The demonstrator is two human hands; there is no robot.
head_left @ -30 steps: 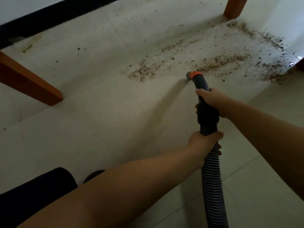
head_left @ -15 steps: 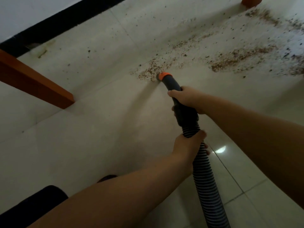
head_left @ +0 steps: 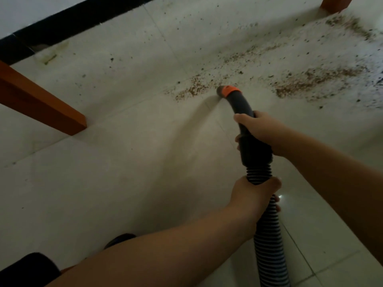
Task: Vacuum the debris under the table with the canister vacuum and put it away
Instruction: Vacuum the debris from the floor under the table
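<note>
The pale, glossy tiled floor under me is crossed by thin grout lines, and a black baseboard strip edges it toward eleven o'clock. Brown crumbly debris lies scattered on the tiles from twelve to two o'clock, with a smaller patch of it at about twelve and dark specks strewn around. An orange-brown wooden table leg stands on the floor at nine o'clock, and a second one at one o'clock, just beside the far debris.
</note>
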